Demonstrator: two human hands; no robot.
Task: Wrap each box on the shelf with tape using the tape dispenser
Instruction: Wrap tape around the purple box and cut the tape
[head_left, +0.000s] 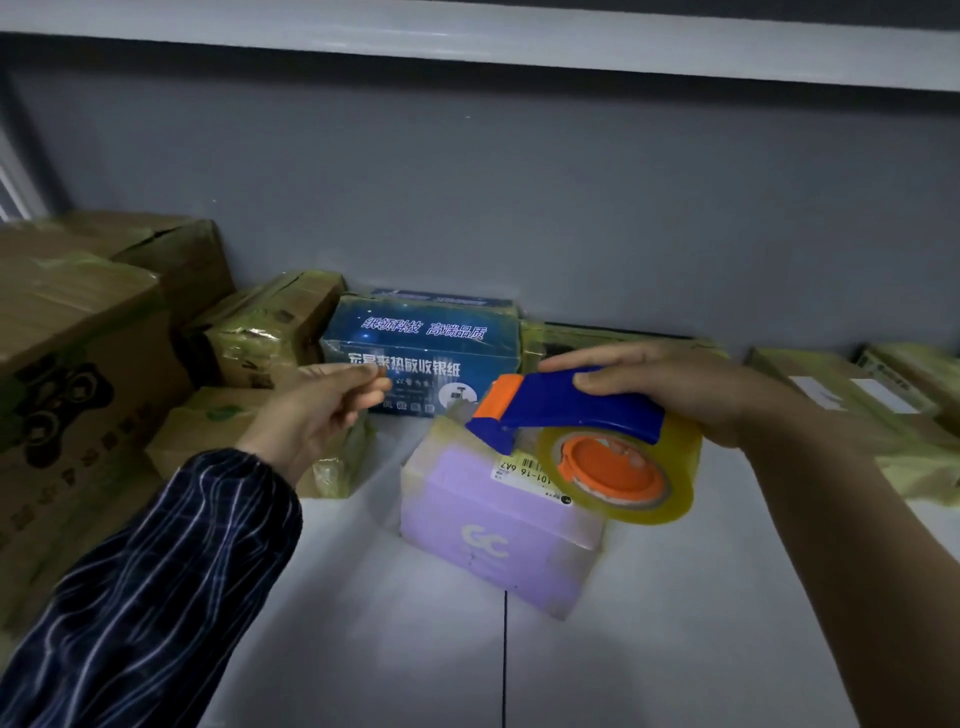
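A purple box (483, 525) with a white label lies on the white shelf (363, 634) in the middle. Just above its far right corner my right hand (685, 395) grips the blue and orange tape dispenser (566, 402), which carries a yellowish clear tape roll (675, 467). The dispenser's orange mouth points left. My left hand (322, 410) hovers to the left of the box, thumb and fingertips pinched together. A faint clear strip of tape seems to run from the mouth toward those fingers. A blue printed box (421, 348) stands behind against the wall.
Large cardboard boxes (78, 364) are stacked at the left, with smaller taped boxes (270, 332) beside them. More taped parcels (857, 395) lie at the right. The upper shelf's edge (467, 36) runs overhead. The grey wall closes the back.
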